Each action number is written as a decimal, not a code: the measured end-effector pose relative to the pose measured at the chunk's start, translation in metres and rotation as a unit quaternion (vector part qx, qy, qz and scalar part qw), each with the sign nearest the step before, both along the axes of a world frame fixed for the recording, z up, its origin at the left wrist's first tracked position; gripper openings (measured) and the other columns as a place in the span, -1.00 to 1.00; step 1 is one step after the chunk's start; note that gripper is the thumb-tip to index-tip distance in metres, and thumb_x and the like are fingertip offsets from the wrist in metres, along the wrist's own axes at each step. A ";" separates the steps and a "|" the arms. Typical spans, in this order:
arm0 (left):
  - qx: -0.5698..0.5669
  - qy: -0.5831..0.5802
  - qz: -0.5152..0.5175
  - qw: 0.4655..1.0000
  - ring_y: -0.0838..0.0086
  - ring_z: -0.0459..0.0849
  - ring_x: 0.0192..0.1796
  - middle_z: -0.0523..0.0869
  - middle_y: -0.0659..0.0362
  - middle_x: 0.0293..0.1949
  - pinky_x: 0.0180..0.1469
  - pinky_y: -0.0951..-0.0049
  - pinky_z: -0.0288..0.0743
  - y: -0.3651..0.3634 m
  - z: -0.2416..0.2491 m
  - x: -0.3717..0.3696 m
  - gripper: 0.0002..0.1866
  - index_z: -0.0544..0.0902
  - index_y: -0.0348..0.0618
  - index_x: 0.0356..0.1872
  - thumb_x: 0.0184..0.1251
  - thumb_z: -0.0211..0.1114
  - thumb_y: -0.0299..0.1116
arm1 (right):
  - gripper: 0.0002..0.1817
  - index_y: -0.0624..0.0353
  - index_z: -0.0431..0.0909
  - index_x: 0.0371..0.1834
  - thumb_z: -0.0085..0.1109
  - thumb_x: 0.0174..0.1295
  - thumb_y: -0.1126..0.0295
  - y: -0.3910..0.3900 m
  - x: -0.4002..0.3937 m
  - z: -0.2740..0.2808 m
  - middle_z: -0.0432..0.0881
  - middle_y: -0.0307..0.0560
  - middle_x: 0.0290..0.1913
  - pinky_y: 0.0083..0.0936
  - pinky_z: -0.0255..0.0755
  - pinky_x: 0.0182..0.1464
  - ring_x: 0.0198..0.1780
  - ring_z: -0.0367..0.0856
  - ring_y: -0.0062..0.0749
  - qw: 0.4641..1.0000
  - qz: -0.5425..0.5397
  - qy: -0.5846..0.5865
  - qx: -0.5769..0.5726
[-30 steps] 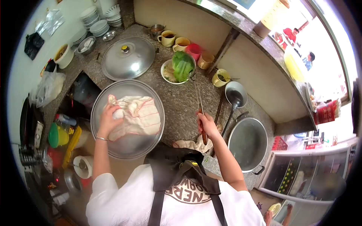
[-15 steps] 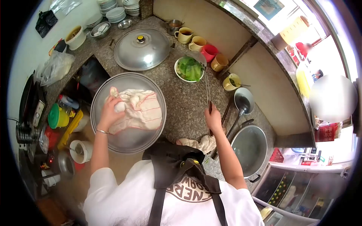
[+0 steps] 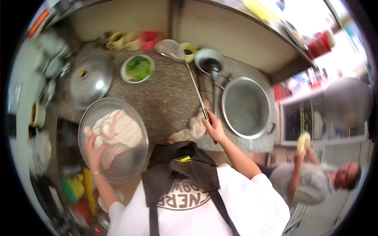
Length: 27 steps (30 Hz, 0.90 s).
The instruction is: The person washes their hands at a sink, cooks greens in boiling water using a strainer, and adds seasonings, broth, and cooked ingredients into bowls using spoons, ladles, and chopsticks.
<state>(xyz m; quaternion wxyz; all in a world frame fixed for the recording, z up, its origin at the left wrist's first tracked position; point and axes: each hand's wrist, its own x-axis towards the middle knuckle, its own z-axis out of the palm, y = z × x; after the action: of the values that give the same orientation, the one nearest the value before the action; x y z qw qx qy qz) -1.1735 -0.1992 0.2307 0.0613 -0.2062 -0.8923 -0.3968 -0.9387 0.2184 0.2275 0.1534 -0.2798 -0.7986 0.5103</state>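
My left hand (image 3: 93,151) is closed on a white cloth with red stripes (image 3: 124,131), which lies bunched on a large round metal lid (image 3: 134,163). In my right hand (image 3: 214,126) is the long handle of a wire-mesh strainer (image 3: 170,50). The strainer's basket hangs over the back of the counter, near a yellow cup (image 3: 189,51). Left of the basket stands a white bowl of green leaves (image 3: 138,69). Right of the handle is a large metal pot (image 3: 246,104), and a crumpled cloth (image 3: 193,128) lies near my right hand.
A ladle (image 3: 213,67) rests in a bowl behind the pot. A domed lid (image 3: 92,84) and blurred cups, one a red cup (image 3: 148,40), are at the back left. To the right, another person (image 3: 303,181) holds something yellowish.
My view has turned to the right. The strainer has swung away from the bowl of leaves, rightward toward the pot side. My left hand stays on the cloth. Another person has come into view.
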 end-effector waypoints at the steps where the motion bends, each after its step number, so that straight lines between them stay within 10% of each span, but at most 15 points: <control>1: -0.038 -0.039 -0.015 0.998 0.26 0.47 0.00 0.49 0.06 -0.10 0.09 0.40 0.31 -0.005 0.005 -0.005 -0.54 0.52 -0.26 -0.12 -0.22 0.28 -0.50 | -0.52 0.35 0.27 0.12 0.06 0.16 0.34 -0.001 0.024 0.009 0.44 -0.14 -0.46 -0.59 0.28 -0.40 -0.46 0.34 -0.58 0.999 -0.019 -0.009 -0.026; 11: -0.098 -0.049 -0.076 0.991 0.26 0.48 -0.06 0.49 0.06 -0.15 0.03 0.40 0.33 0.028 0.056 -0.019 -0.57 0.51 -0.33 -0.19 -0.25 0.27 -0.57 | -0.49 0.41 0.26 0.12 0.07 0.14 0.36 -0.009 0.185 -0.020 0.43 -0.20 -0.49 -0.61 0.30 -0.38 -0.45 0.33 -0.60 0.931 -0.340 -0.129 -0.014; 19: -0.095 -0.053 -0.115 0.987 0.24 0.45 -0.04 0.45 0.05 -0.13 0.05 0.37 0.30 0.059 0.060 -0.038 -0.55 0.48 -0.31 -0.13 -0.23 0.23 -0.56 | -0.49 0.34 0.28 0.10 0.11 0.11 0.32 -0.035 0.194 -0.023 0.57 0.17 -0.32 -0.40 0.41 -0.23 -0.30 0.57 -0.09 0.932 -0.335 -0.137 0.022; 27: -0.069 -0.031 -0.143 0.987 0.25 0.48 -0.07 0.48 0.05 -0.15 -0.01 0.41 0.34 0.062 0.047 -0.048 -0.55 0.49 -0.31 -0.14 -0.22 0.24 -0.54 | -0.53 0.33 0.31 0.05 0.12 0.09 0.34 -0.047 0.194 -0.019 0.56 0.17 -0.35 -0.40 0.41 -0.27 -0.33 0.56 -0.07 0.935 -0.333 -0.117 0.024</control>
<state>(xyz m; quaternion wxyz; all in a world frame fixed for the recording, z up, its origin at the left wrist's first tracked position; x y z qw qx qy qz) -1.2220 -0.1373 0.2775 -0.0378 -0.3232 -0.8803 -0.3452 -0.7442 0.1715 0.2082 0.2265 -0.5840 -0.6840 0.3738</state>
